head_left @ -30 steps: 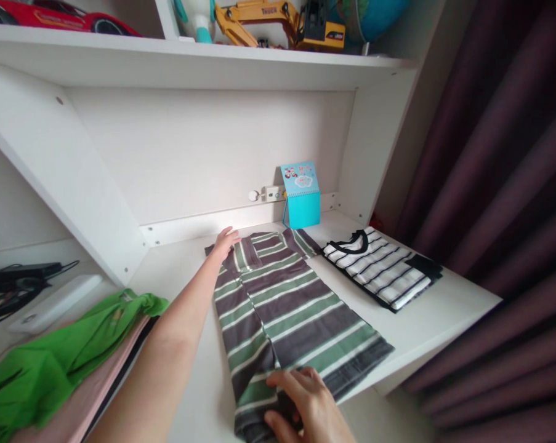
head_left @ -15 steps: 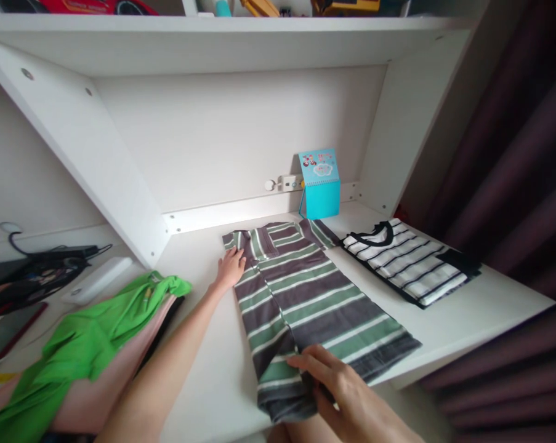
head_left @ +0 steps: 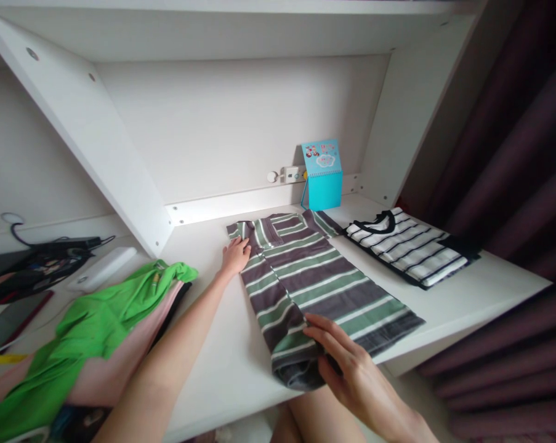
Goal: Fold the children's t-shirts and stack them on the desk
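A green, dark grey and white striped shirt (head_left: pixel 324 289) lies on the white desk, its left side folded over in a long flap. My left hand (head_left: pixel 236 255) rests on its upper left edge, fingers stretched out over the cloth. Near the desk's front edge, my right hand (head_left: pixel 345 360) grips the bottom hem at the flap, with fingers on top and the thumb lower down. The hem bulges a little there. Part of the cloth under my right hand is hidden.
Right of the shirt lies a folded black-and-white striped top (head_left: pixel 411 249). At the back stands a blue desk calendar (head_left: pixel 324 187) beside a socket strip (head_left: pixel 292 175). Green (head_left: pixel 97 314) and pink clothes (head_left: pixel 106 375) are heaped at left. A dark curtain (head_left: pixel 499 351) hangs at right.
My right hand has shifted slightly along the flap with the hem. My left hand stays on the upper left edge. The view has tilted down a little.
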`<state>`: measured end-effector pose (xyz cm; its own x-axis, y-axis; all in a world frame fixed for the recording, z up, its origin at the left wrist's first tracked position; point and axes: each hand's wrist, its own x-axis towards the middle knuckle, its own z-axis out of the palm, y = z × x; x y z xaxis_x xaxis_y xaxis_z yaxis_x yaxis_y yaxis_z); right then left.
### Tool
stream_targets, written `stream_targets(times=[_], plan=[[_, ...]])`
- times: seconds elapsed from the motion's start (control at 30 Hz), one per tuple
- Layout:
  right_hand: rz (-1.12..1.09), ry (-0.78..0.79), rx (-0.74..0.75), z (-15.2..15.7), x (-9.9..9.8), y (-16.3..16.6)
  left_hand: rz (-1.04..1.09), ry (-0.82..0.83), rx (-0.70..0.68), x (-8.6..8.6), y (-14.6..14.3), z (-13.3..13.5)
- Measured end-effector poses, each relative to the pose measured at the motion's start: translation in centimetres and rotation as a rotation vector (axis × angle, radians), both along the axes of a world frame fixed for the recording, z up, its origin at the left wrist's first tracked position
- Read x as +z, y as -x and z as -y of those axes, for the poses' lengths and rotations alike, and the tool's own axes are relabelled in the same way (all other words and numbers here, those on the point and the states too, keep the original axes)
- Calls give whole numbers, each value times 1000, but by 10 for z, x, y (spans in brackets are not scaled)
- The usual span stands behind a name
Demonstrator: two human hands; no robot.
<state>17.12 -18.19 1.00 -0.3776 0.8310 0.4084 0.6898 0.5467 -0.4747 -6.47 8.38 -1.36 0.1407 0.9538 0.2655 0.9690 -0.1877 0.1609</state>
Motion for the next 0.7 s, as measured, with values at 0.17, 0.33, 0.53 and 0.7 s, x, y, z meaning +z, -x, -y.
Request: stream_targets(times=[0.17, 0.33, 0.53, 0.7], plan=[[278, -276, -7, -4, 13, 10, 14, 8, -2, 1, 0, 1], [450, -330, 305, 2, 33, 32, 23, 15, 0, 0, 1, 0], [471, -294, 362, 0, 43, 48, 23, 11, -1, -3, 2, -4], [526, -242, 375, -9, 50, 51, 23, 0, -3, -4, 3, -4]])
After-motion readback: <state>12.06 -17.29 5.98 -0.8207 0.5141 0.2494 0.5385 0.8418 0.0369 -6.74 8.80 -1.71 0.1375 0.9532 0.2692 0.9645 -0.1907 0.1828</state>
